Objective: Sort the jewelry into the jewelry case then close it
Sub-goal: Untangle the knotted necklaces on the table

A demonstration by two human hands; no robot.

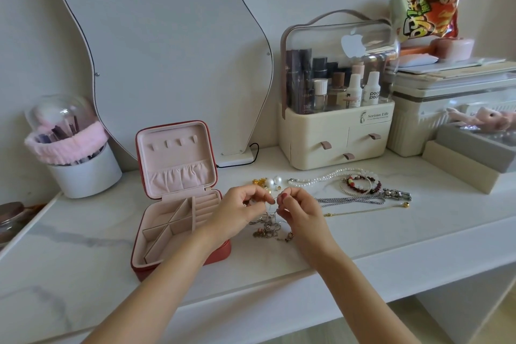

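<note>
Both grips narrow: left hand (240, 208) and right hand (300, 211) each pinch a thin chain (275, 204) above the tangled jewelry pile (269, 229) on the table (83, 246), just right of the open jewelry case (173, 204).

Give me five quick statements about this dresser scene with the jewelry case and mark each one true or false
1. The jewelry case stands open with its lid upright. True.
2. Both hands pinch a thin chain above the tangled pile of jewelry. True: the left hand and the right hand each hold it.
3. The pearl necklace already lies in the case. False: it lies on the tabletop, in front of the cosmetics organizer.
4. The case compartments are full. False: those in view look empty.
5. The case sits right of the jewelry. False: left of it.
</note>
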